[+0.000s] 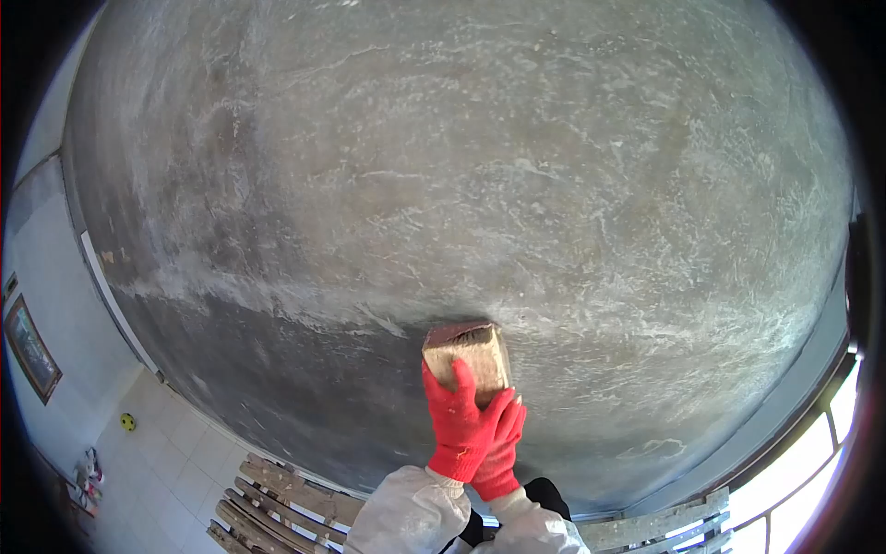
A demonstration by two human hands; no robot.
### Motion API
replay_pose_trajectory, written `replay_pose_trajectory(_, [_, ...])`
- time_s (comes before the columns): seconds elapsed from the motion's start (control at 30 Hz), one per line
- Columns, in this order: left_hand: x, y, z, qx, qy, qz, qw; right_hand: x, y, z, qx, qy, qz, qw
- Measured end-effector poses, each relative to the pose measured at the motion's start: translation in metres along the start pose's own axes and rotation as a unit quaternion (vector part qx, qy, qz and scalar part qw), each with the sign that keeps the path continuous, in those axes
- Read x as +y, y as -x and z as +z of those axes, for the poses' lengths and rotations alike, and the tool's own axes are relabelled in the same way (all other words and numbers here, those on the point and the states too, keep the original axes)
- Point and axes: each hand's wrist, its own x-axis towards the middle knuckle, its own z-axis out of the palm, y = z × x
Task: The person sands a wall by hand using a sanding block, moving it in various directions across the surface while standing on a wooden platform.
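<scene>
We press the block (467, 354) to the wall (480, 166) with both hands, left hand (459, 420) and right hand (499, 452) gripping it; the upper wall looks scuffed pale, the lower dark band seems left.

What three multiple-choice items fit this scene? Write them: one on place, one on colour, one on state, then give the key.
1. Where is the block?
A. Against the grey wall
B. On the floor tiles
C. On the planks

2. What colour are the gloves?
A. Blue
B. Red
C. White

3. How is the block held?
A. Lying loose
B. By one hand only
C. By both hands together

Key:
1 A, the block presses flat on the wall, well above the planks.
2 B, both gloves are red above white sleeves.
3 C, the left hand has its fingers on the block, with the right hand close beside it.
</scene>
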Motion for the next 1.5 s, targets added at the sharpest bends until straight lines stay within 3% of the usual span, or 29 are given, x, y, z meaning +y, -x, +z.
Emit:
replay_pose_trajectory(0.03, [0.009, -0.01, 0.0, -0.001, 0.001, 0.001, 1.0, 0.003, -0.013, 0.002, 0.001, 0.0, 0.001, 1.0])
replay_pose_trajectory(0.1, [0.025, -0.041, -0.005, -0.061, -0.007, 0.089, 0.994, 0.006, -0.053, 0.005, 0.13, 0.039, 0.006, 0.991])
replay_pose_trajectory(0.17, [0.049, -0.081, -0.019, -0.066, 0.055, 0.104, 0.991, -0.005, -0.111, -0.025, 0.242, 0.045, -0.002, 0.969])
replay_pose_trajectory(0.23, [0.065, -0.1, -0.044, -0.008, 0.106, 0.089, 0.99, -0.014, -0.166, -0.077, 0.229, 0.049, -0.043, 0.971])
replay_pose_trajectory(0.3, [0.06, -0.106, -0.063, 0.12, 0.101, 0.03, 0.987, -0.023, -0.2, -0.115, 0.235, -0.01, -0.038, 0.971])
replay_pose_trajectory(0.33, [0.055, -0.1, -0.066, 0.118, 0.098, 0.029, 0.988, -0.023, -0.204, -0.111, 0.262, -0.011, -0.026, 0.965])
replay_pose_trajectory(0.4, [0.044, -0.068, -0.072, 0.088, 0.168, -0.067, 0.98, -0.016, -0.173, -0.09, 0.239, -0.003, -0.017, 0.971])
replay_pose_trajectory(0.5, [0.026, -0.024, -0.079, 0.035, 0.162, -0.07, 0.984, 0.014, -0.064, -0.017, 0.19, 0.035, -0.001, 0.981])
replay_pose_trajectory(0.57, [0.02, -0.006, -0.093, 0.031, 0.159, -0.092, 0.983, 0.042, 0.007, 0.021, 0.142, 0.015, -0.052, 0.988])
replay_pose_trajectory(0.67, [0.013, 0.002, -0.11, 0.017, 0.17, -0.133, 0.976, 0.037, -0.005, 0.01, 0.116, 0.037, -0.064, 0.99])
replay_pose_trajectory(0.77, [0.013, 0.004, -0.117, 0.019, 0.18, -0.155, 0.971, -0.001, -0.096, -0.044, 0.146, 0.019, -0.048, 0.988])
replay_pose_trajectory(0.87, [0.015, 0.006, -0.125, 0.023, 0.17, -0.161, 0.972, -0.03, -0.2, -0.113, 0.24, -0.006, -0.056, 0.969])
replay_pose_trajectory(0.97, [0.015, 0.013, -0.125, 0.03, 0.178, -0.178, 0.967, -0.036, -0.236, -0.124, 0.304, -0.026, -0.04, 0.952])
replay_pose_trajectory(1.07, [0.018, 0.023, -0.127, 0.046, 0.208, -0.206, 0.955, -0.018, -0.163, -0.08, 0.254, 0.039, 0.005, 0.966])
replay_pose_trajectory(1.2, [0.012, 0.033, -0.133, 0.042, 0.24, -0.194, 0.95, 0.044, 0.007, 0.014, 0.123, 0.027, -0.015, 0.992])
replay_pose_trajectory(1.27, [0.016, 0.031, -0.138, 0.037, 0.24, -0.215, 0.946, 0.049, 0.016, 0.017, 0.098, 0.015, -0.034, 0.995])
replay_pose_trajectory(1.5, [0.03, 0.023, -0.132, 0.019, 0.212, -0.215, 0.953, -0.026, -0.205, -0.116, 0.238, -0.017, -0.06, 0.969])
